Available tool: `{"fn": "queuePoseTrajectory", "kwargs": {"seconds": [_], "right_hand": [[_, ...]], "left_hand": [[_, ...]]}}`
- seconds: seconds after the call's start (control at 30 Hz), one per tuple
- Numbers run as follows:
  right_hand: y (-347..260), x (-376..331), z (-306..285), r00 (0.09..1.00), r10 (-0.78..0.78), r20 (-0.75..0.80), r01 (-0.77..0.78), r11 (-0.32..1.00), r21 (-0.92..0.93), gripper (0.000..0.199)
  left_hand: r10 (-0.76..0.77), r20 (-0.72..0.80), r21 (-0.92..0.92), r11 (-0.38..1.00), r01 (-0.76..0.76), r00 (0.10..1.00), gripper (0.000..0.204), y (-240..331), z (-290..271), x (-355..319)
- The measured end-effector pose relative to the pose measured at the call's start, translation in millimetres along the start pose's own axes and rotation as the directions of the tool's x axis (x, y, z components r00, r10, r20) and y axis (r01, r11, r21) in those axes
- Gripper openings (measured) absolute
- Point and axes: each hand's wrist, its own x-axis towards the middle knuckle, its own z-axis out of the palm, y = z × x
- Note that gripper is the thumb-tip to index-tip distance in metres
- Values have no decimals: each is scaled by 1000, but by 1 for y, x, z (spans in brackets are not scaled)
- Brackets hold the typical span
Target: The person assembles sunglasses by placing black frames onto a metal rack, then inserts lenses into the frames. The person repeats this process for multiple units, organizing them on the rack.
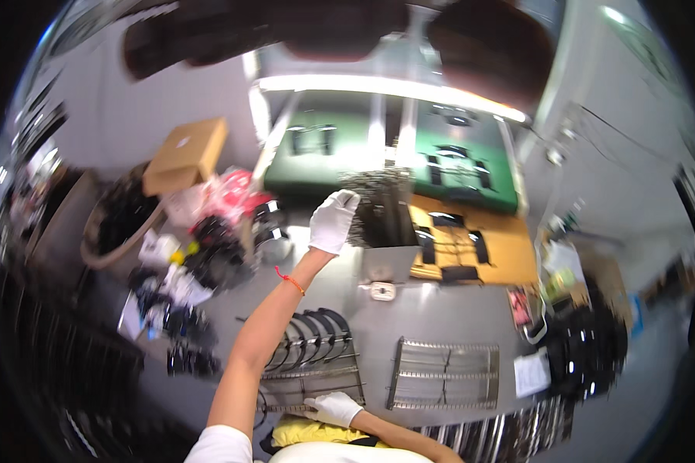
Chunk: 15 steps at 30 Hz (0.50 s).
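My left hand [335, 221], in a white glove, reaches far forward to the side of an open grey box [390, 264] with a bunch of thin dark strips [374, 185] in it. Its fingers are curled closed; what they hold is blurred. Low at the front, my right hand [337, 408], also gloved, grips the near edge of a metal wire rack [316, 383]. Several curved black bands [330, 328] stand in a row along the rack's far part. To the right lies a second wire rack [446, 376] with no bands on it.
Behind the box are green mats [332, 166] with black parts. A yellow-brown board [510, 243] bears more black parts at right. A small white device [382, 291] sits before the box. Clutter and a cardboard box [185, 158] stand left; metal strips [510, 432] lie near right.
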Motion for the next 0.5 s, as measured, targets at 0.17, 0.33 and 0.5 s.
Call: {"fn": "queuePoseTrajectory", "kwargs": {"seconds": [0.17,0.33,0.5], "right_hand": [[7,-19,-14,995,-66,78,65,998,25,42],[10,-20,-10,976,-188,108,192,981,-23,40],[14,-20,-10,981,-168,94,171,985,-30,38]], "left_hand": [[-366,-264,-354,897,264,892,22,49,-188,-52],[4,-934,35,996,79,358,26,88,-413,-176],[236,-971,218,948,232,-51,27,95,-459,-330]]}}
